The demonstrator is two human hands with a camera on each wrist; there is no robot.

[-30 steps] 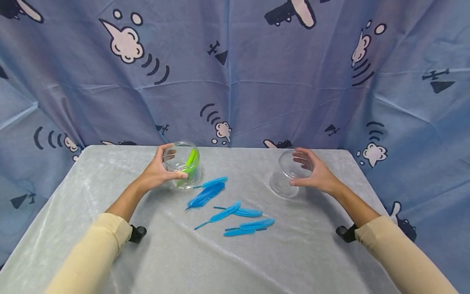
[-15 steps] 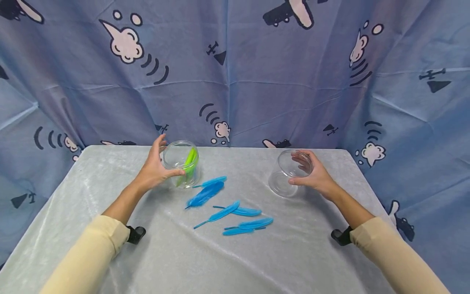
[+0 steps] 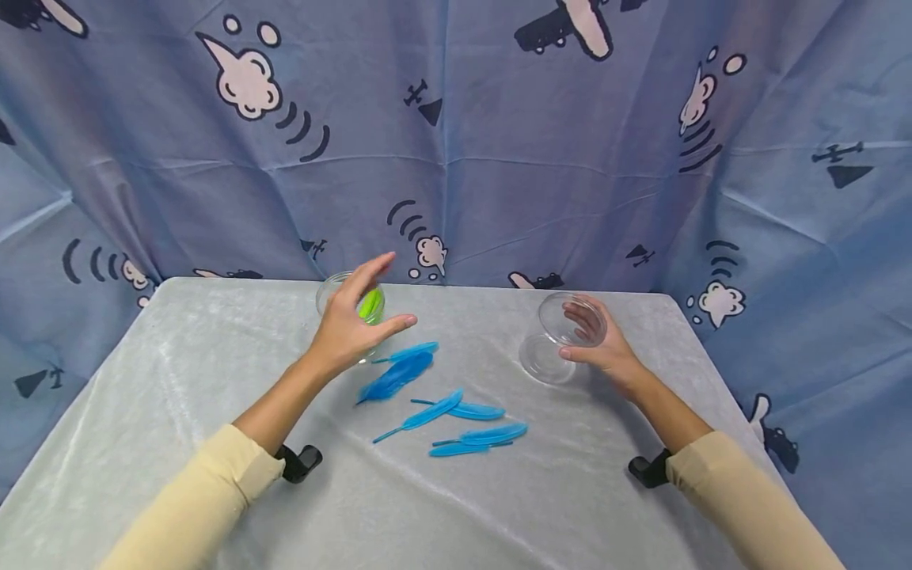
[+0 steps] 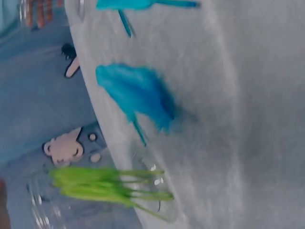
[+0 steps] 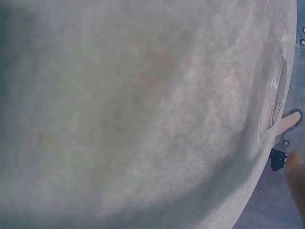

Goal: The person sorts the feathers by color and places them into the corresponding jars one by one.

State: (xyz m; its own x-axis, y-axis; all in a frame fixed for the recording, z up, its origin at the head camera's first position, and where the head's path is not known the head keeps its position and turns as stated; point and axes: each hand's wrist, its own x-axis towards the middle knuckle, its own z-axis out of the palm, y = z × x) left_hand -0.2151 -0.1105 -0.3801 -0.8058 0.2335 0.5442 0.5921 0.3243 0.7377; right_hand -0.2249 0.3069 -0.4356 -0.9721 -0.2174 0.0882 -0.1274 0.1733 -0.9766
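A clear plastic jar [image 3: 326, 298] with bright green feathers [image 3: 371, 304] inside stands upright at the back left of the table. My left hand [image 3: 351, 321] is raised in front of it, thumb and fingers spread with nothing between them, hiding much of the jar. The left wrist view shows the green feathers [image 4: 95, 186] through the jar wall. At the back right, my right hand [image 3: 606, 344] holds a second clear jar [image 3: 547, 360] by its side, thumb in front and fingers behind. No feathers show inside that one. Several blue feathers [image 3: 399, 376] lie loose between the two jars.
A pale grey cloth covers the table [image 3: 370, 507]. Right behind the table's far edge hangs a blue patterned curtain [image 3: 484, 198]. More blue feathers [image 3: 492, 434] lie near the middle, some overlapping.
My left hand has let go of the jar with green feathers and moved right, across its front. The right hand stays at its jar. The blue feathers have not moved.
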